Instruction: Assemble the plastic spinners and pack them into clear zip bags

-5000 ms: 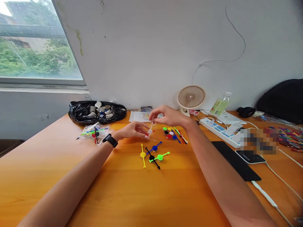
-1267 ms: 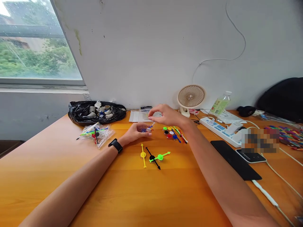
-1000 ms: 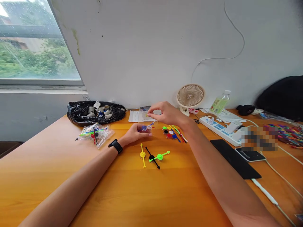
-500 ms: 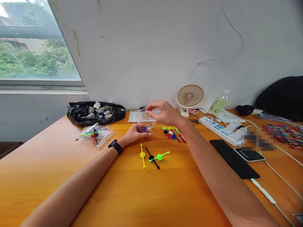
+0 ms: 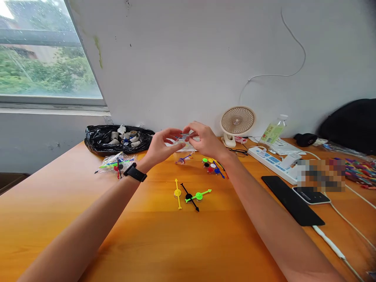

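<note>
A clear plastic bag [image 5: 184, 156] hangs below my two hands, with blue and red arrow spinners inside. My right hand [image 5: 204, 141] pinches its top edge. From the other side, my left hand [image 5: 161, 147] has curled fingers and thumb at the same edge; its exact grip is partly hidden. Nearer me on the table lie a yellow arrow spinner [image 5: 177, 193], a black arrow spinner [image 5: 188, 196] and a green arrow spinner [image 5: 199, 196], the black and green ones overlapping. Beside my right forearm are several coloured round bases [image 5: 210, 165] and loose arrows.
A filled clear bag of spinners [image 5: 114, 166] lies at left, before a black plastic bag [image 5: 96, 139] holding cardboard tubes. To the right stand a small fan [image 5: 237, 121], a bottle [image 5: 274, 129], a power strip [image 5: 272, 162] and a black phone-like slab [image 5: 290, 199], with cables.
My left hand has moved up from the blue spinner to the bag's top, beside my right hand. The blue spinner now sits in the bag without my fingers on it.
</note>
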Demonstrator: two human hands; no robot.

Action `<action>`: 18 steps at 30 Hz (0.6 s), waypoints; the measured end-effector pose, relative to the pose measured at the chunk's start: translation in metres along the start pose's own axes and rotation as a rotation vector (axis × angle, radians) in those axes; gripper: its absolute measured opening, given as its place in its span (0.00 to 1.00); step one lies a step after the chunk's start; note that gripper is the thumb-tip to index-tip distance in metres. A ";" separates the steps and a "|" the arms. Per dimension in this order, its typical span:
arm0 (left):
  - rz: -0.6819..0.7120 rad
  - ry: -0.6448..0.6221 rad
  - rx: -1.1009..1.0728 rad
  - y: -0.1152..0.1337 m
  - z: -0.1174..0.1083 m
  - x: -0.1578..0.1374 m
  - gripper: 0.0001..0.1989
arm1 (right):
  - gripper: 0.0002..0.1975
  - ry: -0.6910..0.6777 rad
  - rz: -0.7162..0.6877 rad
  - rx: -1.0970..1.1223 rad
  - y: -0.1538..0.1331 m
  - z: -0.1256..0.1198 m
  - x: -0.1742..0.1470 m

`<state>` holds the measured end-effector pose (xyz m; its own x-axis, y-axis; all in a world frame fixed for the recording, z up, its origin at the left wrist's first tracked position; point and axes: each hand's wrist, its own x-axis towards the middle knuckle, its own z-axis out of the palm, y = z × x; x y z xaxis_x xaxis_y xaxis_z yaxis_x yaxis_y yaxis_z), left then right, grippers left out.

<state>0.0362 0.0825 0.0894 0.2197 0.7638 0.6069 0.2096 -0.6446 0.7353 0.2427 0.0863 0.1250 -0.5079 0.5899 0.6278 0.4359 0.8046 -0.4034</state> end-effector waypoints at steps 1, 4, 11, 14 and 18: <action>0.026 0.016 0.047 0.002 -0.003 0.002 0.19 | 0.11 -0.002 -0.002 0.007 0.000 0.001 0.000; 0.055 0.047 0.117 0.003 -0.010 0.005 0.13 | 0.10 -0.030 0.014 0.014 0.002 0.001 -0.001; -0.001 -0.072 0.123 0.003 -0.027 0.012 0.14 | 0.05 0.032 0.049 -0.287 -0.028 -0.005 0.000; 0.052 -0.102 0.209 0.007 -0.029 0.012 0.10 | 0.05 -0.209 0.031 -0.133 -0.053 -0.006 -0.002; 0.099 -0.074 0.306 0.009 -0.031 0.012 0.09 | 0.14 -0.855 0.061 0.096 -0.057 0.011 -0.009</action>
<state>0.0106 0.0870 0.1125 0.3200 0.6998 0.6387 0.4580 -0.7044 0.5423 0.2135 0.0357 0.1352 -0.8875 0.4502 -0.0981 0.4352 0.7493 -0.4990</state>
